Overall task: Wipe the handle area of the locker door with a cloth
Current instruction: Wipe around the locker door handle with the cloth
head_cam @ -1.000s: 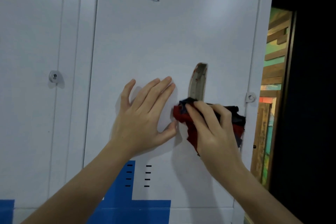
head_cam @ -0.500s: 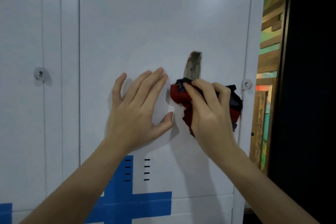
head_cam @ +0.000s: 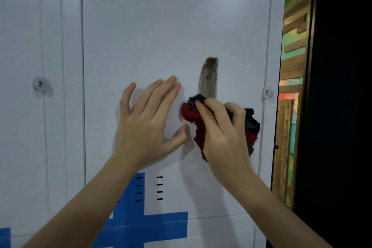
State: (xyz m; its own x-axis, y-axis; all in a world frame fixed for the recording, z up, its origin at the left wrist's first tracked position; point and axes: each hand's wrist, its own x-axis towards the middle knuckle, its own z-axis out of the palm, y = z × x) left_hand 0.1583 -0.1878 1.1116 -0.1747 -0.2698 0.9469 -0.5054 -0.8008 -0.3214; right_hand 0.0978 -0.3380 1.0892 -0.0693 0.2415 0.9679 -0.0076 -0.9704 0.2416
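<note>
A white locker door (head_cam: 171,32) fills the view, labelled "PALMERA 0002". Its recessed handle slot (head_cam: 208,77) is a narrow curved cutout, brownish and stained inside. My right hand (head_cam: 223,133) presses a crumpled red and dark blue cloth (head_cam: 191,115) against the door over the slot's lower end, hiding that part. My left hand (head_cam: 149,119) lies flat on the door just left of the cloth, fingers spread and pointing up to the right, holding nothing.
A lock tab (head_cam: 267,93) sits on the door's right edge, and another lock (head_cam: 40,84) on the neighbouring locker to the left. Blue painted bands (head_cam: 149,225) and small vent slits (head_cam: 149,188) lie below my hands. To the right is a dark gap with coloured wooden planks (head_cam: 291,86).
My right hand has kept the cloth on the lower end of the slot while it shifted slightly. The left hand stays flat on the door. My view moved a little.
</note>
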